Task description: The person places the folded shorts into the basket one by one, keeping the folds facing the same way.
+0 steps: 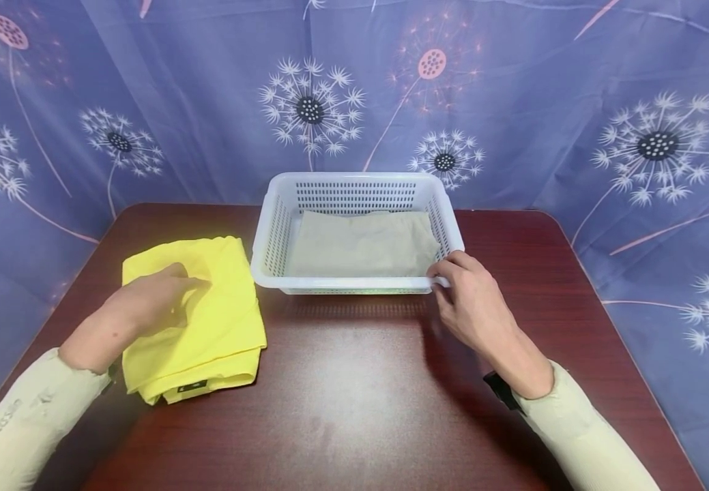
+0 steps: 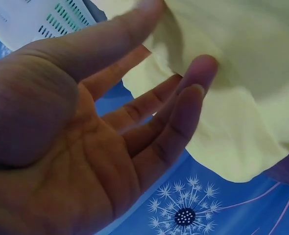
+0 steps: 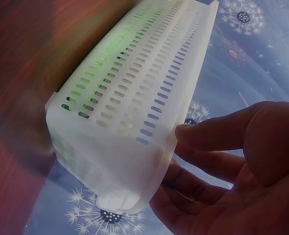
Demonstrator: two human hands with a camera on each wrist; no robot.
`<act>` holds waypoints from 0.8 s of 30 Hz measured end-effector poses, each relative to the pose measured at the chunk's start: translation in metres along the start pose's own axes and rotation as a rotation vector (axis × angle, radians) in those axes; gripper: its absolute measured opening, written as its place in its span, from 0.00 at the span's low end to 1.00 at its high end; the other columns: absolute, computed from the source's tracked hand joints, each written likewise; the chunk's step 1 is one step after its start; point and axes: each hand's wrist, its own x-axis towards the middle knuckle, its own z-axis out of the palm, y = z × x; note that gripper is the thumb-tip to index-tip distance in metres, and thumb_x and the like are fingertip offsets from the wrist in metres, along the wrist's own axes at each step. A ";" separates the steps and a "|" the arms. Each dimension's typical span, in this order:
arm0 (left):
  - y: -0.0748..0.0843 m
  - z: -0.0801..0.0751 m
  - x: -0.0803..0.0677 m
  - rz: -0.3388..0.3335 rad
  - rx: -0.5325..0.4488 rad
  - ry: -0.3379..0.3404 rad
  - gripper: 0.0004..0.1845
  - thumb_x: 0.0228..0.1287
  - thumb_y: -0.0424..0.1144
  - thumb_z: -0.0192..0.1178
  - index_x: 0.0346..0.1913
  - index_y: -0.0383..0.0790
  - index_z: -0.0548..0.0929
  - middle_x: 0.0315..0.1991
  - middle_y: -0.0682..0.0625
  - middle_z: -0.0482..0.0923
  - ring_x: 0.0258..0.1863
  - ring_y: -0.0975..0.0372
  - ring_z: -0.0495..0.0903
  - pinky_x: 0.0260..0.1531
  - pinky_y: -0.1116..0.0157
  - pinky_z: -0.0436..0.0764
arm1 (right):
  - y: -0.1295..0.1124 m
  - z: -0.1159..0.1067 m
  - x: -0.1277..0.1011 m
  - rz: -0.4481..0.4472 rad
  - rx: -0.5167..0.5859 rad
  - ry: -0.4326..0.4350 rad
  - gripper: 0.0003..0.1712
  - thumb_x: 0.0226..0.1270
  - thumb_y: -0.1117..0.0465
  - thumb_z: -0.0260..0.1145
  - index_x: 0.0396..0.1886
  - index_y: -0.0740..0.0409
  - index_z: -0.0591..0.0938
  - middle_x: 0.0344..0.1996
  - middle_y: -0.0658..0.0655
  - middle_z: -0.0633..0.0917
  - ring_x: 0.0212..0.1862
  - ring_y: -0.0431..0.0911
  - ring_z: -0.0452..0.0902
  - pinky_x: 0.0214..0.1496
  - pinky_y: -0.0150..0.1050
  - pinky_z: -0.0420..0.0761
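A folded shirt (image 1: 207, 320) lies left of the basket (image 1: 354, 285) holding a cloth (image 1: 363, 245).

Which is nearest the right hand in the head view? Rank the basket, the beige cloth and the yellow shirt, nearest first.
1. Basket: the right hand touches its near right corner.
2. Beige cloth: inside the basket, just left of and beyond the hand.
3. Yellow shirt: far left on the table, under the left hand.

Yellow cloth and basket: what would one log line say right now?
left hand: fingers on folded yellow cloth | right hand: fingers hold white basket rim | basket contents: beige cloth | surface: brown table
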 end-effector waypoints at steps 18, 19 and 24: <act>-0.006 0.005 0.002 0.135 0.053 0.049 0.35 0.36 0.45 0.90 0.53 0.37 0.92 0.71 0.26 0.72 0.72 0.28 0.65 0.68 0.34 0.69 | 0.001 0.001 0.000 -0.010 0.005 0.008 0.10 0.57 0.78 0.70 0.37 0.64 0.87 0.37 0.59 0.84 0.44 0.56 0.81 0.50 0.52 0.82; -0.006 0.006 0.002 0.133 0.045 0.042 0.35 0.37 0.46 0.89 0.53 0.36 0.92 0.71 0.26 0.71 0.72 0.28 0.65 0.67 0.33 0.69 | 0.001 0.001 0.000 -0.011 0.005 0.009 0.10 0.57 0.78 0.70 0.37 0.64 0.87 0.37 0.59 0.84 0.44 0.57 0.81 0.50 0.52 0.82; -0.004 0.006 -0.001 0.102 0.010 0.010 0.36 0.42 0.51 0.87 0.56 0.39 0.91 0.72 0.28 0.72 0.72 0.30 0.67 0.63 0.27 0.69 | 0.001 0.001 -0.001 -0.019 0.008 0.019 0.10 0.57 0.78 0.70 0.37 0.64 0.87 0.37 0.60 0.84 0.44 0.57 0.81 0.49 0.52 0.82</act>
